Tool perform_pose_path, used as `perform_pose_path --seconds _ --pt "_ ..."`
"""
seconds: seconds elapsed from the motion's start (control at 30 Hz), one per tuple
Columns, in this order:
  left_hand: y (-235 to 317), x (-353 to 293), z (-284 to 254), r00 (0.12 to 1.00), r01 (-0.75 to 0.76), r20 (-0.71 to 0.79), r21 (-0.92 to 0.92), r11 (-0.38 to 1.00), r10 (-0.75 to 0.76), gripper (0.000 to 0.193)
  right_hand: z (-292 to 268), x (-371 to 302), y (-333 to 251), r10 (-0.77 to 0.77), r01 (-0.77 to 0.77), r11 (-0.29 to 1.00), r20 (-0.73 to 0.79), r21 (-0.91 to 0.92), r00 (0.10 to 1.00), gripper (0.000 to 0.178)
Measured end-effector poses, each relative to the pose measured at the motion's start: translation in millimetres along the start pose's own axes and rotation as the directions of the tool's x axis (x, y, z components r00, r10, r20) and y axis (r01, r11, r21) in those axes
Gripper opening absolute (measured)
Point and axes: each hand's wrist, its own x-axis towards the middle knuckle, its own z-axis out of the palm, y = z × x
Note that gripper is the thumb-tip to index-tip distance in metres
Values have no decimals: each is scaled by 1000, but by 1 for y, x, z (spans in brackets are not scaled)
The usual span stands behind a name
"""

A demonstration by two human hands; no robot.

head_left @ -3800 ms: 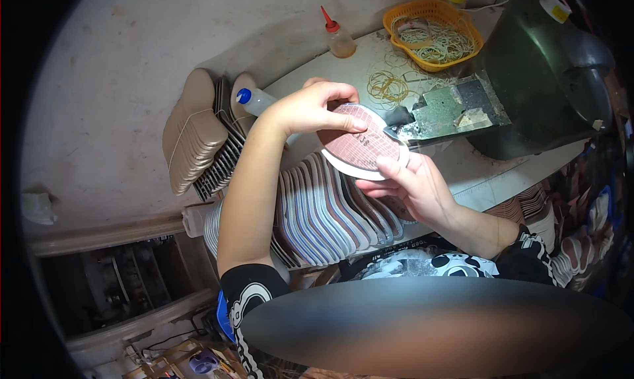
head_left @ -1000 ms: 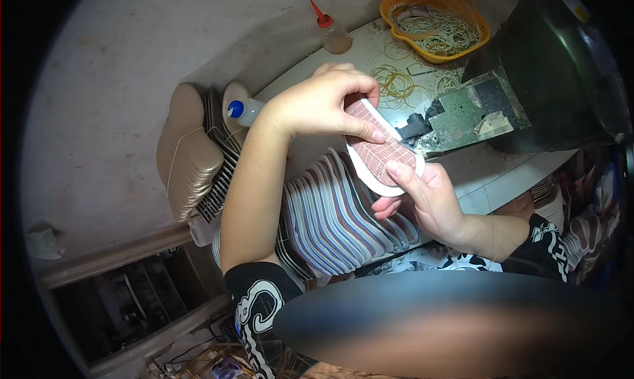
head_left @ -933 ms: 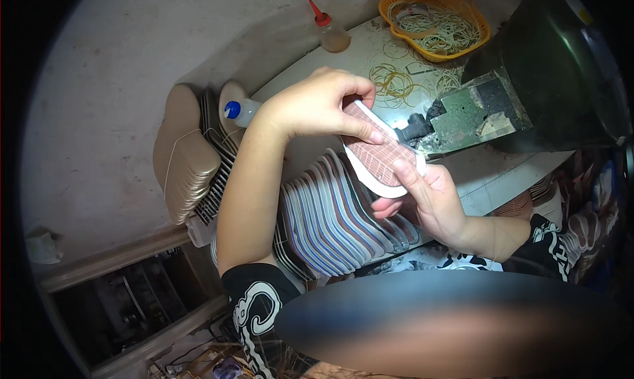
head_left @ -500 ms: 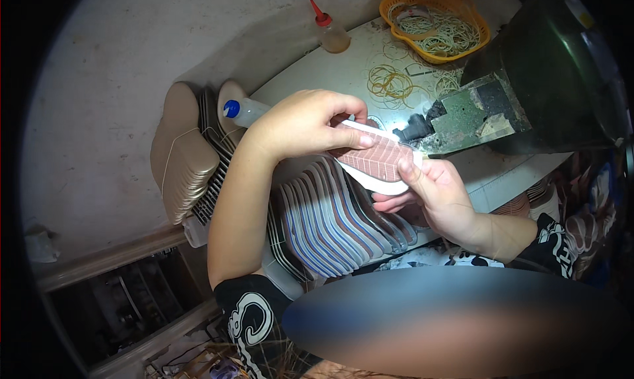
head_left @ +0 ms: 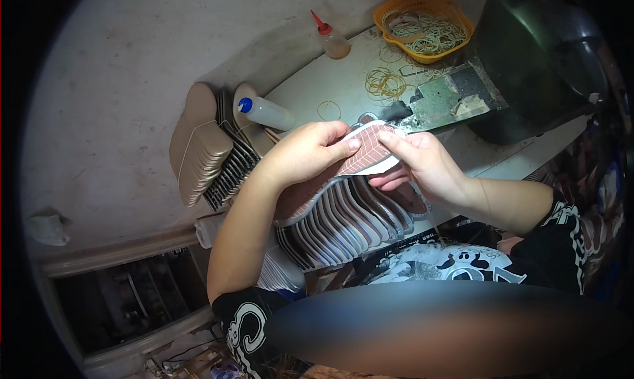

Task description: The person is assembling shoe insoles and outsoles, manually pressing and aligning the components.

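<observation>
Both my hands hold one shoe insole (head_left: 367, 150), pinkish brown with a pale grid pattern and a white edge. My left hand (head_left: 316, 149) grips it from the left, thumb on the patterned face. From the right, my right hand (head_left: 429, 160) pinches the tip between its thumb and fingers, partly hiding the end. Just below them a row of similar insoles (head_left: 353, 217) stands packed on edge, with grey, white and blue-edged sides. Whether the brown length under my left wrist belongs to the held insole, I cannot tell for sure.
Beige insole bundles (head_left: 201, 144) tied with bands stand left, beside a blue-capped bottle (head_left: 269, 113). Behind are a red-tipped squeeze bottle (head_left: 335, 43), an orange basket (head_left: 422, 54) of rubber bands and loose bands (head_left: 386, 83). A dark green machine (head_left: 456, 98) stands at right.
The insole has tilted, its tip now pointing up and right, and my hands have drawn closer together along it. The view has shifted slightly, showing more of the blue-capped bottle.
</observation>
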Motion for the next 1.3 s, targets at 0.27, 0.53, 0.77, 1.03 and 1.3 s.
perform_pose_path --seconds 0.27,0.53,0.77,1.03,1.3 --pt "-4 -4 13 997 75 -11 -247 966 -80 27 1 -3 1 -30 30 999 13 21 999 34" --pt "13 -14 28 989 130 -18 -400 907 -149 24 -9 0 8 -107 108 994 31 -28 994 31" --pt "3 -12 34 984 87 -113 -368 926 -138 25 -5 0 7 -154 155 988 43 -11 987 33" --pt "8 -6 43 979 144 -42 -545 826 -199 29 -11 1 4 -130 134 988 43 -82 991 23" --pt "19 -3 41 963 198 -36 -571 797 -265 46 -32 -40 -13 97 -39 963 208 -268 973 24"
